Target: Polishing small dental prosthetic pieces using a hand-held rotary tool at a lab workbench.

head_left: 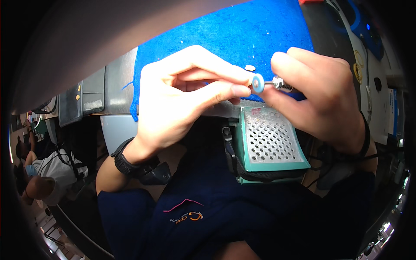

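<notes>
My right hand (318, 89) is closed around a handpiece with a silver tip (284, 84). A thin metal shank runs from that tip to a small light-blue disc (258, 83). My left hand (173, 86) pinches with thumb and forefinger right beside the disc's left face. Whatever lies between those fingertips is too small and covered to name. Just beyond the disc, a small pale piece (250, 68) rests on the blue cloth (225, 39). The body of the handpiece is hidden inside my right hand.
Below my hands, at the bench edge, stands a green box with a perforated metal top (275, 141). Dark trays (89, 97) lie at the left. Yellow rings (358, 69) and a blue device (366, 28) are at the right. Another person (56, 173) sits at far left.
</notes>
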Demonstrator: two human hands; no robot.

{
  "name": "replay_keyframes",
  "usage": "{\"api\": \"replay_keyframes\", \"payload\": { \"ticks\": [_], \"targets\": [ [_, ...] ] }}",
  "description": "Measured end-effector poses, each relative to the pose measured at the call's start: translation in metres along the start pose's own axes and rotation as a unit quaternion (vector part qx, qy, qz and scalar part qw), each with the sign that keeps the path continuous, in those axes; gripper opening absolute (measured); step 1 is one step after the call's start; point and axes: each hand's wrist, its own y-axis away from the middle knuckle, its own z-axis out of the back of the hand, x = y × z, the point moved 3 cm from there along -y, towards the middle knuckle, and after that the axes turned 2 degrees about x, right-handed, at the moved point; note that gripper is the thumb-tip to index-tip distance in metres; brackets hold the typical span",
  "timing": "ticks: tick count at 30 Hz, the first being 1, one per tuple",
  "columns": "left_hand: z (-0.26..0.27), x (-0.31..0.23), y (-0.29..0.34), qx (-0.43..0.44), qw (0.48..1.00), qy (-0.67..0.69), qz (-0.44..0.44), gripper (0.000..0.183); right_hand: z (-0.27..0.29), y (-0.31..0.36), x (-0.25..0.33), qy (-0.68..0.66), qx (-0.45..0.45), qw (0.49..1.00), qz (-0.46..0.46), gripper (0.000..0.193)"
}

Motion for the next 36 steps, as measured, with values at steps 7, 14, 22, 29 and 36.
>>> {"api": "replay_keyframes", "payload": {
  "ticks": [7,14,22,29,36],
  "targets": [
    [0.004,0.001,0.001,-0.001,1.000,0.011,-0.003,0.014,0.000,-0.004,-0.001,0.001,-0.004,1.000,-0.016,0.030],
    [0.008,-0.003,0.002,-0.006,1.000,0.007,0.003,0.015,0.001,-0.008,0.001,0.000,-0.019,1.000,-0.023,0.031],
    [0.001,0.001,0.005,-0.002,1.000,0.011,0.003,0.015,-0.001,0.001,0.002,0.004,-0.018,1.000,-0.007,0.032],
    [0.002,0.001,0.004,0.004,1.000,-0.001,0.001,0.013,-0.001,0.002,0.002,0.003,-0.024,1.000,-0.004,0.032],
    [0.005,-0.001,0.002,0.002,1.000,0.020,0.019,0.013,0.001,-0.003,0.002,0.006,-0.014,1.000,-0.001,0.032]
  ]
}}
